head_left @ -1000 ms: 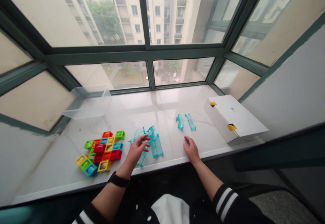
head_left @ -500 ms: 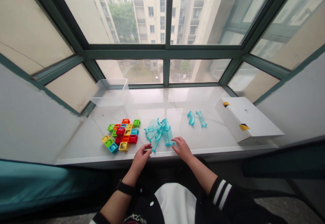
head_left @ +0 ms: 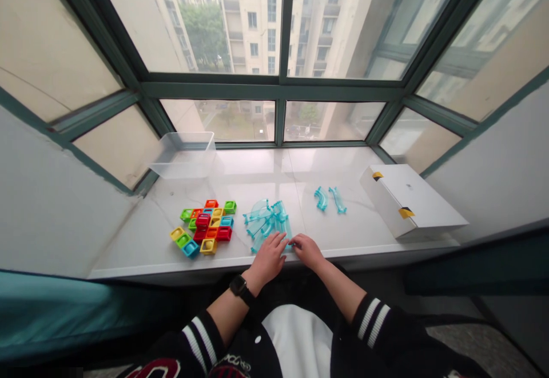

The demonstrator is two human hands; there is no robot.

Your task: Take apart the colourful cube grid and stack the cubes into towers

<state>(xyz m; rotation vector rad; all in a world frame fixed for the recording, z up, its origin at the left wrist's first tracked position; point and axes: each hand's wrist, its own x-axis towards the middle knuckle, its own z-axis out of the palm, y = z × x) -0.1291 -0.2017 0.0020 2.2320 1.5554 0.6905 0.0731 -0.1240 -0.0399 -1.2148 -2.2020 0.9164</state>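
My left hand [head_left: 269, 259] lies on the near part of a heap of transparent blue plastic track pieces [head_left: 266, 221], its fingers spread over them. My right hand [head_left: 307, 251] meets the heap's front right corner, fingertips at a straight track piece [head_left: 283, 228]. The two hands almost touch. Whether either one grips a piece is hidden. Farther right lie a curved blue track piece [head_left: 320, 198] and a slim curved piece [head_left: 338, 200], apart from the heap. Left of my left hand sits a cluster of coloured square plastic blocks [head_left: 205, 223].
All this lies on a white marble windowsill [head_left: 326, 229], with its front edge just below my hands. A transparent plastic bin [head_left: 183, 156] stands at the back left, a white box [head_left: 409, 201] with yellow-black tape at right. Dark-framed windows run behind.
My left hand has moved right and forward from beside the heap onto it. My right hand's fingers now reach the heap's corner. The view has steadied slightly.
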